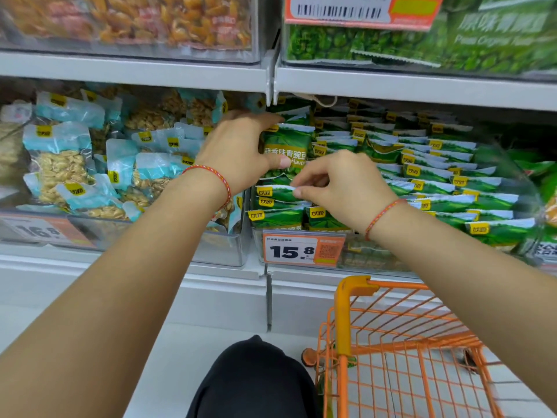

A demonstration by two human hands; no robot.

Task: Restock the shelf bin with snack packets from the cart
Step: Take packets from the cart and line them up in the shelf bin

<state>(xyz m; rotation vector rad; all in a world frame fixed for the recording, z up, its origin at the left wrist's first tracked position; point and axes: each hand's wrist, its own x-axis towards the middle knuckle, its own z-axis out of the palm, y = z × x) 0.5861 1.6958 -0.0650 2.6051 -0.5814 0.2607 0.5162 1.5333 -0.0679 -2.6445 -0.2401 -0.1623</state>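
I'm gripping an upright green packet with my left hand, thumb pressing across its front and fingers curling over its top edge. Just below and to the right of that hold, my right hand is pinching the white top edge of another green packet lying in the clear bin. Rows of the same packets are filling the bin out to the right of my fingers. The orange cart is sitting low beneath my right forearm.
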